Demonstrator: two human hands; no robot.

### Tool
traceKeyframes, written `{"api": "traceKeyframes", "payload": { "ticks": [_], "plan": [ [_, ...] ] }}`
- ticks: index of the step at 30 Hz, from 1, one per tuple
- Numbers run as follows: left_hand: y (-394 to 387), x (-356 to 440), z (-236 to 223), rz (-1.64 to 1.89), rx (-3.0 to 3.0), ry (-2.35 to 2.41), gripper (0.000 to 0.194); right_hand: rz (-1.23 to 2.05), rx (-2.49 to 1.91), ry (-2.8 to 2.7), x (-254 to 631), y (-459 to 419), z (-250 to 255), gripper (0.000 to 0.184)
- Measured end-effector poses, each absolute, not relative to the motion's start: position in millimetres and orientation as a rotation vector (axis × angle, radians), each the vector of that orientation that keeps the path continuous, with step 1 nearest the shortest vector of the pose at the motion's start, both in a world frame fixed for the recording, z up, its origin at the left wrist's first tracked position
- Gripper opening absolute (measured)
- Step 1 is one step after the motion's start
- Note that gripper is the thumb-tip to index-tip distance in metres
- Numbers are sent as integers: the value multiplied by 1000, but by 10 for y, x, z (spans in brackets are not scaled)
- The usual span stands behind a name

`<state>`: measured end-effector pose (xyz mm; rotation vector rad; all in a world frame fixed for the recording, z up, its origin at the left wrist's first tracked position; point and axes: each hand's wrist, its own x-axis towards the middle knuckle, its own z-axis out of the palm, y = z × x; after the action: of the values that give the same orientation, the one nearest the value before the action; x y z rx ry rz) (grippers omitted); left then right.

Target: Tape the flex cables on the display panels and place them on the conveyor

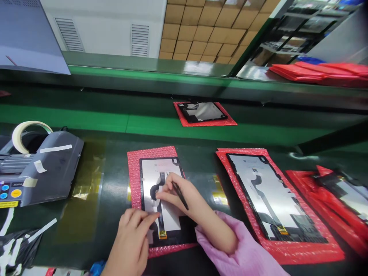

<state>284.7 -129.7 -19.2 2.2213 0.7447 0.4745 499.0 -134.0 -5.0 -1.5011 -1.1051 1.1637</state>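
A tablet display panel (172, 220) lies back side up on a red bubble-wrap sheet (134, 165) in front of me. Down its silvery back runs a black flex cable (161, 221) with a gold connector end. My right hand (176, 189) is closed over the cable's upper part, thumb and fingertips brought together. A slim black tool that looks like tweezers (180, 195) is held in it, slanting back toward the wrist. My left hand (133, 234) rests at the panel's lower left, fingers stretched out, index fingertip touching the cable. Its thumb is mostly hidden.
On the right, another display panel (267, 191) lies on red bubble wrap, with more wrapped panels (345, 191) beyond. A further panel (204, 112) sits at the back. A grey tape dispenser (54, 165) with a tape roll (18, 140) stands left. Red pouches (319, 73) lie on the shelf.
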Motion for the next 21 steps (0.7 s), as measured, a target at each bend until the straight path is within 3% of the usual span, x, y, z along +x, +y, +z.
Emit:
{"api": "traceKeyframes", "payload": {
  "ticks": [4,11,18,21],
  "plan": [
    [-1221,2883,-240,425,2505,894,59,1202,-1504,-1239,5001,-1243,-284,43],
    [-1221,2973,-444,423,2796,1040,69,1029,-1667,-1289,4892,-1139,-381,39],
    [-1223,2934,-467,465,2820,1063,74,389,-2104,-1062,5298,-991,-234,30],
    [-1226,2931,-485,482,2824,1065,77,364,-2320,-956,5425,-1138,-221,30]
  ]
}}
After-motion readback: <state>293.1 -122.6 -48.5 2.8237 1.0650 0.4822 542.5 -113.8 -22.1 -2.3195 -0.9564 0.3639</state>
